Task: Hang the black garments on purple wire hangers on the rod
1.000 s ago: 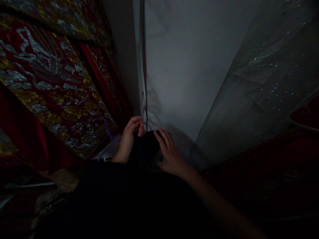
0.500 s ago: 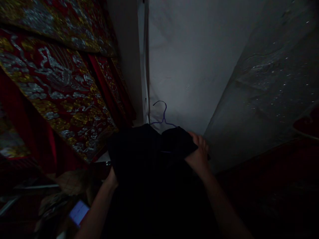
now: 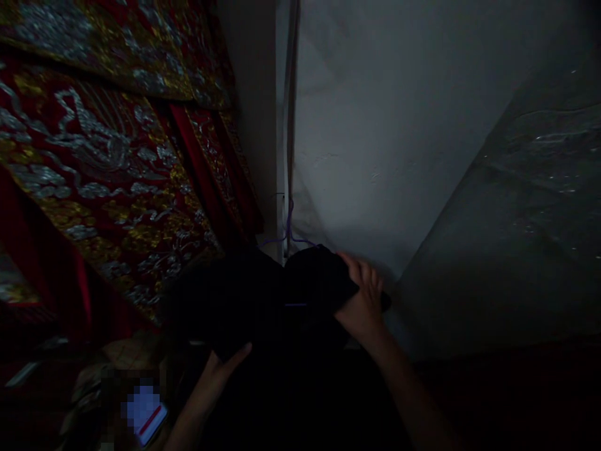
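Note:
A dark garment, nearly black in the dim light, hangs on a thin purple hanger in front of me. The hanger's hook stands above the collar, before a narrow vertical strip on the wall. My right hand is closed on the garment's right shoulder, its fingers curled over the cloth. Lower down on the left, my left hand grips the garment with the thumb on top, while its other fingers are hidden by cloth. The garment's lower part merges into darkness.
Red cloth with gold and silver embroidery hangs at the left. A pale wall rises ahead, with a greyish glittering sheet to its right. At lower left, a lit phone shows beside a partly pixelated patch.
The hanger and garment have shifted left against the wall, so the hook now overlaps the vertical strip. My left thumb now shows on top of the cloth. My view has turned slightly.

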Tool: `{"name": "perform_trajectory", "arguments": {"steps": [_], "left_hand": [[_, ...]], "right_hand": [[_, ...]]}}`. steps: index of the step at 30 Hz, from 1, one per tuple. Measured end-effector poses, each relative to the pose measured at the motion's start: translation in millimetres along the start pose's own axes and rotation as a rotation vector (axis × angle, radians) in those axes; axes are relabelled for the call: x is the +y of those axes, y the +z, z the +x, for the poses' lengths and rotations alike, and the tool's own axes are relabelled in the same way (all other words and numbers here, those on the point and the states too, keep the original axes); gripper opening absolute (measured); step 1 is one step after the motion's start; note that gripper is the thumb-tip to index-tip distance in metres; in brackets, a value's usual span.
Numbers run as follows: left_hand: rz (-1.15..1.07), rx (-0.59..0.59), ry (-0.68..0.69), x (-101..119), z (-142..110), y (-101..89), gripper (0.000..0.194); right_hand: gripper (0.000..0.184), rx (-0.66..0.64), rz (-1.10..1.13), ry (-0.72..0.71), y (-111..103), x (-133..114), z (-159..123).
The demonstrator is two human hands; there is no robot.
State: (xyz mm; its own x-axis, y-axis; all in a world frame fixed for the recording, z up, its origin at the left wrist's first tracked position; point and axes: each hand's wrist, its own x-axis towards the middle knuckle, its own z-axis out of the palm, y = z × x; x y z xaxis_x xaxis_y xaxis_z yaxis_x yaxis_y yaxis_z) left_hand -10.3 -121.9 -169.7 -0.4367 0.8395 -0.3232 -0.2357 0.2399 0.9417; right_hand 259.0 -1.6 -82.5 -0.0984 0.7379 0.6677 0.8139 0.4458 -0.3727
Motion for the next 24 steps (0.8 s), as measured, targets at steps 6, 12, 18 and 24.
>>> {"name": "perform_trajectory", "arguments": {"steps": [6, 12, 18, 24], "left_hand": [[0.072, -0.020, -0.037, -15.5, 0.6, 10.0, 0.074], [-0.020, -0.055, -0.076, -31.9, -9.3, 26.7, 0.067], [-0.162, -0.187, -0.092, -37.1, -16.6, 32.5, 0.062], [-0.179, -0.267, -0.117, -27.7, -15.7, 29.0, 0.057]], "right_hand": [[0.070, 0.033, 0.290, 0.041, 4.2, 3.1, -38.8], [0.039, -0.198, 0.733, 0.642, 47.3, -27.4, -120.5], [0.049, -0.501, 0.978, 0.783, 67.2, -72.9, -174.5], [0.038, -0.466, 0.976, 0.736, 58.8, -87.3, -175.1]]}}
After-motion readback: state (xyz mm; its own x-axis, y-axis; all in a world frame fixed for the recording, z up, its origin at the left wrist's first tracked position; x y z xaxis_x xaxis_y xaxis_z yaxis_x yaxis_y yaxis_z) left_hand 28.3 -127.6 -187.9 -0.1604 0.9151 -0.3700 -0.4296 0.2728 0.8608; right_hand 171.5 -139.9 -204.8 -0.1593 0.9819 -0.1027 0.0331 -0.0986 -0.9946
